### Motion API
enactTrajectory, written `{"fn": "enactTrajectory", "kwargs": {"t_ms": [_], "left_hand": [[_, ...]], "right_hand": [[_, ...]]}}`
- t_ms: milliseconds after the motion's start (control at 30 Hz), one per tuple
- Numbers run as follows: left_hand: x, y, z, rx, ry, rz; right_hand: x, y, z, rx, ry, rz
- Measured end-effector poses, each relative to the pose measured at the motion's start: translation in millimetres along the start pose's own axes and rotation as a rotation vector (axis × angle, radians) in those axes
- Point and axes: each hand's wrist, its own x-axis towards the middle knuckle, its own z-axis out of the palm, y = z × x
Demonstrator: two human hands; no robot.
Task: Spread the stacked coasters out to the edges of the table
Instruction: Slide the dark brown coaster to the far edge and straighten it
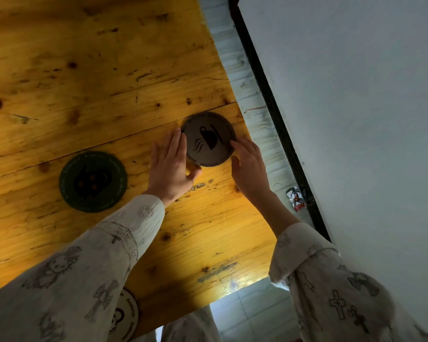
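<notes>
Both hands lay flat and unclenched, the left hand and right hand flanking the brown coaster near the table edge, so sliding it evenly with light fingertip pressure seemed best.

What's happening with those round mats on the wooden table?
A person has both hands on a brown coaster with a cup design: left hand and right hand flank it near the table edge. A green coaster lies apart to the left; a pale coaster peeks from under the left sleeve.
</notes>
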Motion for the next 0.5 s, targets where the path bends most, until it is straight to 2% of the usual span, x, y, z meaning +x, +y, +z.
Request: {"fn": "enactTrajectory", "kwargs": {"t_ms": [133, 500], "left_hand": [[10, 1, 0, 0.009, 0.005, 0.002], [38, 5, -13, -0.057, -0.060, 0.031]], "right_hand": [[-3, 9, 4, -0.124, -0.073, -0.056], [15, 10, 1, -0.212, -0.040, -0.030]]}}
